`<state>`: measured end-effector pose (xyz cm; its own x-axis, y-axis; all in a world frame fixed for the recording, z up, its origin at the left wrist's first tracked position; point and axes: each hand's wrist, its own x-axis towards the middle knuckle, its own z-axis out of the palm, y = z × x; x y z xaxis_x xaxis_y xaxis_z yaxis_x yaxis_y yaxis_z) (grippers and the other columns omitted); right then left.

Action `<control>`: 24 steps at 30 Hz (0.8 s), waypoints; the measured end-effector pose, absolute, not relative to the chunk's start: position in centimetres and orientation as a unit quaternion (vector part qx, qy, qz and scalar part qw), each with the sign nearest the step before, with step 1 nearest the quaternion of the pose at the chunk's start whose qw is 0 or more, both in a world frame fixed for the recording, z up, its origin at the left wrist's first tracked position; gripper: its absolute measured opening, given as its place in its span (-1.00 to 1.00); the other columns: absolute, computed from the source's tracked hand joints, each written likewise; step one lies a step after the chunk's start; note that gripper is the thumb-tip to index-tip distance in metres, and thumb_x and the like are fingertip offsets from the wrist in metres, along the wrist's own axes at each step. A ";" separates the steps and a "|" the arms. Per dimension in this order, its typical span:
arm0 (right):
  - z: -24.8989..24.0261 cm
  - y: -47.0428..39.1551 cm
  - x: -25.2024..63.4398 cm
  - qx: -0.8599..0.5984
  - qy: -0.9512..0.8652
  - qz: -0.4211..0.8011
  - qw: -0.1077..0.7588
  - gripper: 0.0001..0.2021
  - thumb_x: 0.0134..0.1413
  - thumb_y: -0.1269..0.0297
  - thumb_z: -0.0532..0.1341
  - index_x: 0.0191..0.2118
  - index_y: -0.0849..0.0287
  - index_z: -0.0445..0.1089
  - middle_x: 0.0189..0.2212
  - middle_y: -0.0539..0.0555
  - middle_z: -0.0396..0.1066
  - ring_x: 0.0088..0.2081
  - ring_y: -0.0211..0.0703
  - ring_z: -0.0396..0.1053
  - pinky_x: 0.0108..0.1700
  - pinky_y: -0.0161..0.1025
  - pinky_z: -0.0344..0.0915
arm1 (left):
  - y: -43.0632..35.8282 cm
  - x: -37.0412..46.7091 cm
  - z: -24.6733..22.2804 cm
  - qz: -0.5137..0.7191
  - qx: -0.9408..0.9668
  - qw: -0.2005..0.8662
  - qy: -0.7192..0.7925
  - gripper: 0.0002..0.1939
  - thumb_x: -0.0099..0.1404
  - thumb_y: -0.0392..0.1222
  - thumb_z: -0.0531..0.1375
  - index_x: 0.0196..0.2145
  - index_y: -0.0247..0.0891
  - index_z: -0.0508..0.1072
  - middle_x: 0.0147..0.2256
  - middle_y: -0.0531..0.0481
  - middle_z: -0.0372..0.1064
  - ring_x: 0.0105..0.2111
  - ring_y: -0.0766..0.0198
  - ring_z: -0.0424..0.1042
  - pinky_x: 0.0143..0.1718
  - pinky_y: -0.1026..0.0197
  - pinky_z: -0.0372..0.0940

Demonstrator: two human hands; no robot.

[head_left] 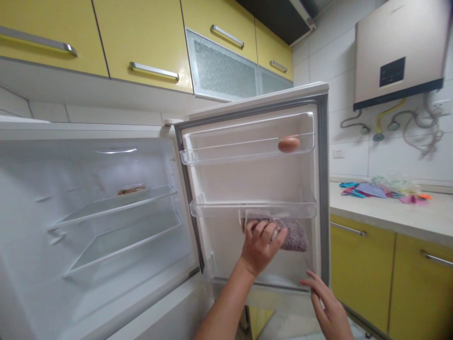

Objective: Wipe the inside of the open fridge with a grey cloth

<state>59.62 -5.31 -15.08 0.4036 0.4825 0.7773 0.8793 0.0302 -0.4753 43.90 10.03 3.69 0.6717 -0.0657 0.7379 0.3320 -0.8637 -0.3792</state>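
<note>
- Gripping a speckled purplish-grey bundle [295, 235] with the left hand [261, 244], lower centre of the frame, fingers curled over the near face, thumb hidden from view.
- Extending from beneath those fingers toward the right, with the bulk of the bundle just beside the knuckles.
- Hanging just below the middle door shelf [253, 210], in front of the inner face of the open fridge door [323, 189], above the bottom door bin [262, 293].
- Holding nothing with the right hand [329, 304], lower right, open with fingers loosely spread, near the right end of that bin; impossible to tell whether touching.
- Resting at upper right of the bundle, in the top door shelf [230, 153]: a brown egg [289, 144].
- Lying at far right on the tabletop [375, 215]: colourful crumpled pieces [371, 190].
</note>
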 end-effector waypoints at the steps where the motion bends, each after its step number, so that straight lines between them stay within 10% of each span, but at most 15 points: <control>1: -15.0 -5.3 59.5 -0.668 -0.510 -0.198 0.504 -0.68 0.28 0.22 0.02 -0.11 0.05 0.52 0.04 0.17 0.53 0.10 0.03 0.47 0.02 -0.03 0.51 | 10.1 44.1 3.1 -0.409 -0.865 0.290 -0.027 -0.53 0.44 -0.21 0.04 0.26 0.09 0.23 0.23 -0.01 0.33 0.28 0.11 0.19 0.30 -0.20 0.03; 12: -15.0 -4.7 60.0 -0.663 -0.516 -0.235 0.489 -0.68 0.23 0.22 0.03 -0.23 0.06 0.56 -0.08 0.15 0.59 0.05 0.05 0.51 -0.01 -0.07 0.52 | 12.3 45.4 -2.1 -0.248 -0.894 0.348 0.134 -0.67 0.50 -0.12 -0.06 0.04 0.01 0.43 0.33 0.18 0.18 0.33 0.25 0.12 0.30 -0.15 0.12; 24: -14.7 -4.0 61.0 -0.665 -0.519 -0.198 0.499 -0.68 0.25 0.23 0.03 -0.23 0.07 0.55 0.03 0.20 0.53 0.10 0.02 0.48 0.01 -0.06 0.51 | 11.8 47.9 1.0 -0.336 -0.867 0.307 -0.202 -0.54 0.46 -0.08 -0.03 0.27 0.06 0.22 0.40 0.04 0.03 0.38 0.07 0.02 0.24 -0.35 0.21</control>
